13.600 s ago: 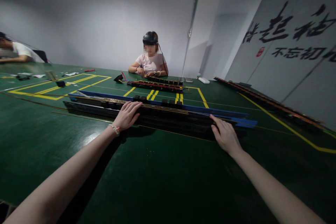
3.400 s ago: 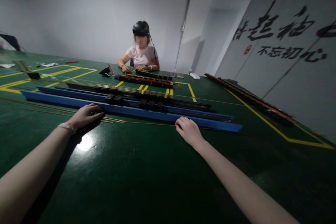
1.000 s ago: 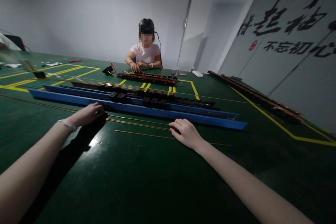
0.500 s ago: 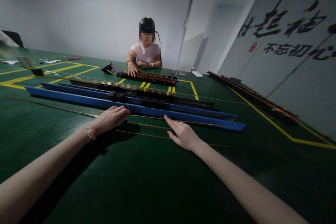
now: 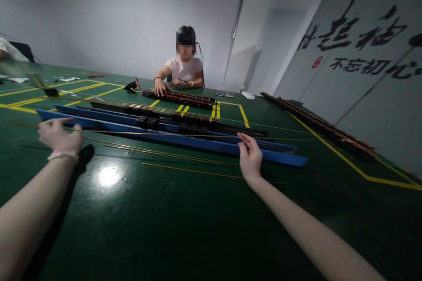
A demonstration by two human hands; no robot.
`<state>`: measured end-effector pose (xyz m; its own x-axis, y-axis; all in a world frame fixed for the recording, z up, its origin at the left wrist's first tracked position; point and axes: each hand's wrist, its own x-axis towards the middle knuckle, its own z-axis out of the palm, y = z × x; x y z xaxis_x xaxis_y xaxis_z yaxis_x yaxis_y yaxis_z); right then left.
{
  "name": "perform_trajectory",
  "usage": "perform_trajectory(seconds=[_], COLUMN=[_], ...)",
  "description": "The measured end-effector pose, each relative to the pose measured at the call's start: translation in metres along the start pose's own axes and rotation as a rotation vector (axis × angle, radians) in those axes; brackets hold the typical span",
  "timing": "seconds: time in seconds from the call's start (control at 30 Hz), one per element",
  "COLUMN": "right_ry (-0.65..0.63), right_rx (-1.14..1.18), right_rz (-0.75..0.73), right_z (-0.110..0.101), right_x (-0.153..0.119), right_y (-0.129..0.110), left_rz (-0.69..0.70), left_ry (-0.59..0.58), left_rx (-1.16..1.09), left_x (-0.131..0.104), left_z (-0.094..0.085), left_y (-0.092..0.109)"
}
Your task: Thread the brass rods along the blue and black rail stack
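A long thin brass rod (image 5: 158,133) is raised in front of the blue channel (image 5: 184,140) and spans both my hands. My right hand (image 5: 251,158) pinches it between thumb and fingertips, and its thin end sticks out to the right. Curled around the rod toward its other end is my left hand (image 5: 61,136), over the channel's left part. Below, several more brass rods (image 5: 165,154) lie loose on the green table, with a single rod (image 5: 184,170) nearest to me. Black blocks (image 5: 147,122) sit along the blue channel.
Behind the channel are dark rails with more brass rods (image 5: 158,112). Across the table (image 5: 165,228), a person (image 5: 183,68) touches a dark wired strip (image 5: 184,99). Another long strip (image 5: 316,118) lies at right. A small black holder with upright rods (image 5: 51,92) stands at left.
My hands have moved apart: the left slid far left, the right went right and up. One brass rod is now lifted off the table between them.
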<state>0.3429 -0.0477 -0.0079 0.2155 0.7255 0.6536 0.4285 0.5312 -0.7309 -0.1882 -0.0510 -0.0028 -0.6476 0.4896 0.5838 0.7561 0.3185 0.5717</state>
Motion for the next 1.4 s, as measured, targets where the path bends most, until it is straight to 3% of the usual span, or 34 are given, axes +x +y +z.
perform_trajectory(seconds=[0.1, 0.17, 0.27, 0.4, 0.47, 0.57, 0.73, 0.97, 1.13, 1.23, 1.3, 1.4], right_ry=[0.114, 0.102, -0.038, -0.308, -0.342, -0.262, -0.11, 0.043, 0.056, 0.047, 0.027, -0.002], right_rx=[0.013, -0.008, -0.074, -0.209, -0.249, -0.27, -0.232, -0.171, -0.164, -0.164, -0.174, -0.193], right_rz=[0.083, 0.078, -0.034, -0.231, -0.264, -0.213, -0.054, 0.051, 0.056, 0.03, 0.016, -0.006], right_z=[-0.004, -0.005, -0.003, 0.002, 0.003, 0.001, -0.003, -0.006, -0.005, -0.003, -0.003, -0.003], right_x=[0.006, 0.006, 0.003, -0.004, -0.006, -0.004, 0.001, 0.003, 0.004, 0.004, 0.004, 0.002], right_y=[0.006, 0.005, -0.001, -0.01, -0.012, -0.011, -0.008, -0.005, 0.0, 0.001, 0.0, -0.004], left_rz=[-0.085, -0.096, -0.097, 0.033, 0.078, 0.06, -0.15, -0.258, -0.18, -0.142, 0.006, 0.268], left_ry=[0.072, 0.084, 0.008, -0.094, -0.108, -0.094, -0.063, -0.039, 0.034, 0.095, 0.114, 0.095], left_rx=[-0.068, -0.076, -0.039, 0.004, 0.0, -0.019, -0.079, -0.11, -0.172, -0.196, -0.238, -0.313], left_x=[0.001, 0.001, 0.003, 0.004, 0.002, -0.003, -0.005, 0.007, 0.021, 0.024, 0.017, -0.009], left_z=[-0.002, 0.001, 0.009, 0.021, 0.023, 0.02, 0.013, 0.019, 0.036, 0.046, 0.051, 0.055], left_y=[-0.013, -0.015, -0.01, 0.001, 0.006, 0.01, 0.009, -0.012, -0.025, -0.021, -0.008, 0.027])
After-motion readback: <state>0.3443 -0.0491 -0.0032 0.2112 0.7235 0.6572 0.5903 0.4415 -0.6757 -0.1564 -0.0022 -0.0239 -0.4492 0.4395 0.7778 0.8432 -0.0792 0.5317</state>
